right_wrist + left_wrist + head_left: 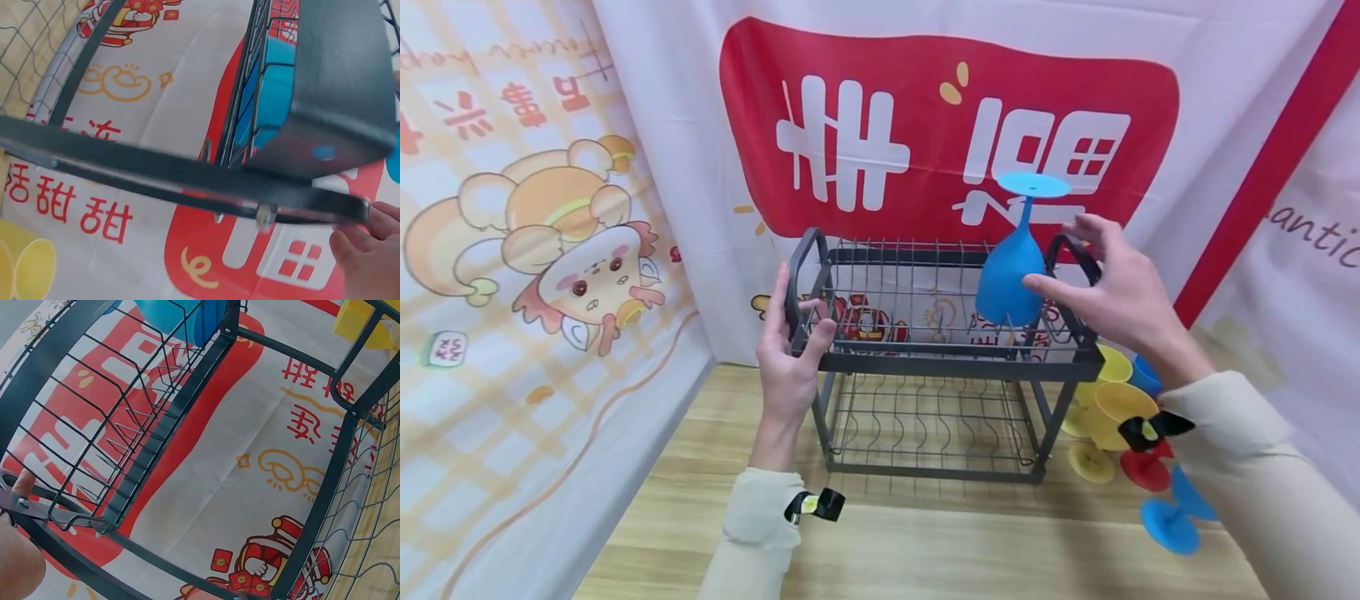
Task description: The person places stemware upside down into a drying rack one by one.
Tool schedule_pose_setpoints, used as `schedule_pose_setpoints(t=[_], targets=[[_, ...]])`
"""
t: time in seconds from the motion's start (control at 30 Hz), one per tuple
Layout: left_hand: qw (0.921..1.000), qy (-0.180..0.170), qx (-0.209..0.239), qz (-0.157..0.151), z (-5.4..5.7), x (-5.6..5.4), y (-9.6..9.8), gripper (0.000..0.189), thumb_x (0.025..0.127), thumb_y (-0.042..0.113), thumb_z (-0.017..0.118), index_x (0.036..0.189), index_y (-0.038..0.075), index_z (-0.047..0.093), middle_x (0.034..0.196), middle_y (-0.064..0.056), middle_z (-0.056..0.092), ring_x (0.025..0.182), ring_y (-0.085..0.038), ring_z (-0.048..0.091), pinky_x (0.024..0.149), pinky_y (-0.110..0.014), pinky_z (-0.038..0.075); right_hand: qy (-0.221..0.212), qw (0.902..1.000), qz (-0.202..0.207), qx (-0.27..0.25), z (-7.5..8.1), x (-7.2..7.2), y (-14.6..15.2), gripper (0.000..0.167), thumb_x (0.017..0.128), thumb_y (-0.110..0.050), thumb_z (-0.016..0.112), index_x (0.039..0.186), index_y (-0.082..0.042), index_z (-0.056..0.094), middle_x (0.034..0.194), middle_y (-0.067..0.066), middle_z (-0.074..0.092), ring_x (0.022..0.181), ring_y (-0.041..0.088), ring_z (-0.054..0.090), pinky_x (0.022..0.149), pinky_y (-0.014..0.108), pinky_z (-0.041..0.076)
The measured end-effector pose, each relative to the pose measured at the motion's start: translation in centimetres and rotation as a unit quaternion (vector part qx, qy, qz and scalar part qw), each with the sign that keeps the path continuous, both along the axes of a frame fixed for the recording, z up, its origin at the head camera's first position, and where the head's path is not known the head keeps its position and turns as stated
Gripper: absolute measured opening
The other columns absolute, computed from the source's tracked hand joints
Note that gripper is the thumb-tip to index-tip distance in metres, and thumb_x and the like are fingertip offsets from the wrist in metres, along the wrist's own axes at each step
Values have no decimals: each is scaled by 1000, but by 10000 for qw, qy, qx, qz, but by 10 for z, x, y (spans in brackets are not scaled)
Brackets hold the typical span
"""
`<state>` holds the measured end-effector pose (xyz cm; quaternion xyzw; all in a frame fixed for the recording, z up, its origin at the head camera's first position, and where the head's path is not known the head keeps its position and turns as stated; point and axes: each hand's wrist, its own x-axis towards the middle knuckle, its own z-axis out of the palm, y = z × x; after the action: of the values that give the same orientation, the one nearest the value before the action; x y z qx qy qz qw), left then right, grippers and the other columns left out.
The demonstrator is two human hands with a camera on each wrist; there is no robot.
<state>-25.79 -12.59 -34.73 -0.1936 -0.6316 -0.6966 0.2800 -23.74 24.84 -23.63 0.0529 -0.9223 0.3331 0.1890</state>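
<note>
A two-tier black wire dish rack (958, 362) stands on the wooden table. My left hand (790, 358) grips its left side handle, thumb in front and a finger hooked through the frame. Upside down on the right part of the upper tier is a blue plastic goblet (1009, 283), its round foot pointing up. My right hand (1112, 283) is beside that goblet at the rack's right handle, thumb extended to the goblet's side and fingers spread apart. In the right wrist view, fingertips (381, 219) show by the rack's frame.
Right of the rack, several goblets stand or lie on the table (880, 542): yellow ones (1123, 404), a red one (1146, 471) and blue ones (1172, 525). A printed cloth (880, 125) hangs behind the rack, and another cloth (550, 250) covers the left side.
</note>
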Motion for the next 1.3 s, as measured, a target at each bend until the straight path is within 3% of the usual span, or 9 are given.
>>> schedule_pose_setpoints(t=[0.17, 0.3, 0.43, 0.53, 0.7, 0.87, 1.07, 1.3], targets=[[9996, -215, -134, 96, -1, 3, 2, 76, 100, 16, 71, 163, 42, 37, 140, 1, 62, 132, -18, 62, 97, -22, 59, 50, 9991, -234, -354, -11, 18, 21, 104, 89, -59, 78, 170, -31, 19, 175, 6, 33, 155, 47, 36, 107, 80, 43], [9987, -232, -314, 329, -3, 6, 2, 64, 101, 16, 69, 156, 42, 50, 155, 9, 52, 139, -15, 54, 105, -30, 55, 72, 9985, -303, -458, -20, 30, 34, 100, 92, -53, 78, 169, -28, 21, 174, 9, 34, 154, 50, 37, 104, 81, 45], [9969, -268, -383, 634, -6, 8, 5, 55, 103, 23, 69, 153, 42, 55, 164, 17, 43, 143, -13, 49, 107, -26, 54, 91, 9986, -373, -357, -30, 44, 47, 98, 93, -47, 78, 169, -24, 21, 173, 14, 36, 151, 53, 39, 100, 82, 45], [9966, -317, -291, 707, -7, 9, 8, 57, 103, 25, 69, 155, 40, 52, 164, 13, 44, 144, -14, 50, 103, -20, 55, 15, 9983, -531, -229, -40, 53, 58, 96, 96, -44, 75, 170, -21, 19, 172, 19, 35, 149, 57, 39, 98, 83, 44], [9970, -392, -25, 669, -7, 11, 12, 67, 103, 24, 69, 162, 40, 41, 157, -7, 53, 138, -15, 57, 107, -27, 55, -87, 9973, -685, -258, -61, 67, 79, 92, 99, -39, 73, 170, -17, 18, 169, 27, 36, 145, 62, 40, 97, 85, 43], [9961, -464, 58, 742, -7, 13, 14, 75, 102, 27, 70, 164, 43, 31, 155, -1, 55, 141, -14, 56, 113, -38, 54, -272, 9956, -855, -275, -84, 78, 101, 93, 100, -40, 70, 170, -11, 16, 165, 33, 36, 138, 65, 42, 95, 84, 42], [9958, -415, 92, 806, -7, 13, 13, 74, 101, 26, 72, 163, 40, 36, 151, -4, 59, 131, -15, 59, 107, -28, 54, -422, 9936, -1015, -259, -103, 87, 118, 92, 101, -39, 69, 169, -7, 15, 163, 38, 36, 134, 67, 42, 95, 82, 42], [9964, -376, 182, 734, -7, 13, 13, 76, 99, 23, 73, 166, 29, 36, 151, -7, 59, 125, -17, 61, 101, -23, 56, -704, 9896, -1186, -409, -128, 95, 133, 93, 102, -38, 69, 170, -6, 13, 164, 39, 33, 137, 68, 39, 95, 83, 41]])
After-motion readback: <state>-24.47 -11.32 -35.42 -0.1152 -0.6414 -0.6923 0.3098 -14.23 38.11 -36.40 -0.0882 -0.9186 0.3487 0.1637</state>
